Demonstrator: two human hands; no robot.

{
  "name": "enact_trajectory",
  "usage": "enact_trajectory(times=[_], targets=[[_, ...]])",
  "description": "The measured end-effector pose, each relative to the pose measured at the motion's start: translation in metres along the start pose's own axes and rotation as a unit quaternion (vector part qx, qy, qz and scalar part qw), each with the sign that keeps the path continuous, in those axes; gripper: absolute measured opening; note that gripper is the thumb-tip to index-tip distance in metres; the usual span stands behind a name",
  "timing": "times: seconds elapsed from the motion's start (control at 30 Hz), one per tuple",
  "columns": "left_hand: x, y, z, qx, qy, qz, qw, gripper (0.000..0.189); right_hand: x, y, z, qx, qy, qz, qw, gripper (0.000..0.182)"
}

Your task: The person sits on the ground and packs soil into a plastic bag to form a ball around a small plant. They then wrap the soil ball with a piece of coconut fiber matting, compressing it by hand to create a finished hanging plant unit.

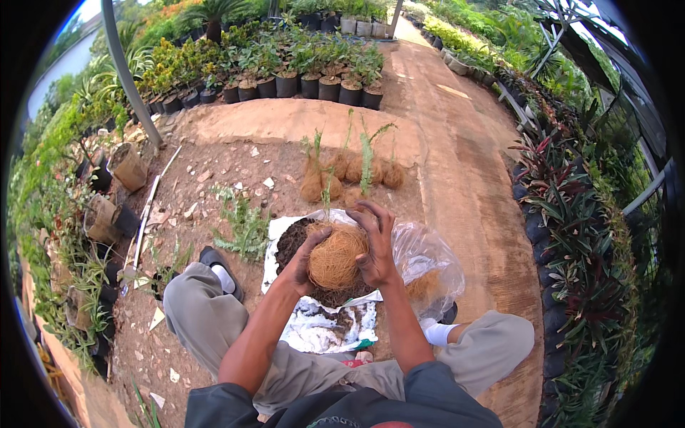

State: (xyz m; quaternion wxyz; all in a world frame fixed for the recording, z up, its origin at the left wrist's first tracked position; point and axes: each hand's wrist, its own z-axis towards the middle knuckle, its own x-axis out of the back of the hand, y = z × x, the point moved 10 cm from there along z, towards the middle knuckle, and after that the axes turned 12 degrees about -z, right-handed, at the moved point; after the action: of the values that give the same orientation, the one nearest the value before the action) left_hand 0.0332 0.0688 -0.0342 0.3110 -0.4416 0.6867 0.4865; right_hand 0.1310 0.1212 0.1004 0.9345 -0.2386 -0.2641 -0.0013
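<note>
A round ball of brown coconut fibre (337, 257), with a small green fern sprig (326, 198) upright at its far side, is between my hands. My left hand (305, 262) presses on its left side with the thumb on top. My right hand (376, 243) is at its right side, thumb against the fibre and fingers raised and curved. Beneath the ball lies an opened white sack (274, 230) with dark potting soil (289, 241) on it. To the right, a clear plastic bag (428, 257) holds loose coconut fibre (425, 286).
Several fibre balls with fern sprigs (353, 168) stand beyond the sack. Loose fern plants (243, 227) lie at the left. Black-bagged potted plants (321, 88) line the far edge, with more plants along both sides. A metal post (126, 69) rises at the left; stone chips dot the ground.
</note>
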Motion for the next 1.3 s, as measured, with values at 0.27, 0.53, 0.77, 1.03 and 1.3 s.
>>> enact_trajectory(times=[0.27,0.53,0.77,1.03,1.3], targets=[[0.007,0.041,-0.003,-0.182,-0.002,-0.13,0.975,0.064,-0.033,0.015,-0.041,-0.265,0.074,0.228,0.934,0.061],[0.016,0.028,-0.009,-0.121,-0.009,0.021,0.992,0.062,-0.043,-0.002,-0.04,-0.254,-0.005,0.222,0.941,0.061],[-0.01,0.036,-0.015,-0.147,-0.007,0.177,0.973,0.057,-0.037,0.023,-0.05,-0.314,0.046,0.288,0.904,0.03],[-0.037,0.037,-0.023,-0.179,-0.011,0.289,0.94,0.065,-0.035,0.034,-0.039,-0.326,-0.01,0.239,0.915,0.031],[-0.055,0.02,-0.023,-0.174,-0.136,0.346,0.912,0.074,-0.038,0.034,-0.035,-0.329,-0.076,0.22,0.915,0.043]])
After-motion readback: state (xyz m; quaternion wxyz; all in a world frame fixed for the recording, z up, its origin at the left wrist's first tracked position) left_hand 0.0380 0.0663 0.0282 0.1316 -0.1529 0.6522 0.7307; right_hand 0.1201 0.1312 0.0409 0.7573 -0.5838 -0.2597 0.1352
